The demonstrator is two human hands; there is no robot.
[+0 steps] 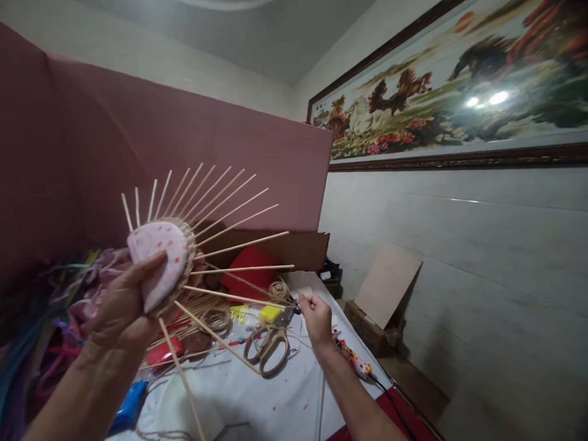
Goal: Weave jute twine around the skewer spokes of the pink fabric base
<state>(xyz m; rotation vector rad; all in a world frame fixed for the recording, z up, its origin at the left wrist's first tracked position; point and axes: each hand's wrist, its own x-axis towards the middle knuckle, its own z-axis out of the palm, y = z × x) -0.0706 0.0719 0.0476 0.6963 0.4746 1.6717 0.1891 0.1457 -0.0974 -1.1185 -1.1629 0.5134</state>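
My left hand is closed around a half-round pad of white cloth with red-orange dots, its thumb lying across the cloth. Woven twine edges the pad's curve, and many thin wooden sticks fan outward from it. To the right, my right hand is in a pinch, with a thin strand of twine running from the woven edge to its fingertips. Scissors with tan handles lie on the table below and between my hands.
On the white-covered table lie a coil of twine, a yellow packet, a blue packet and a dotted glue gun with a black cord. Ribbons heap at left. A cardboard sheet leans near the wall.
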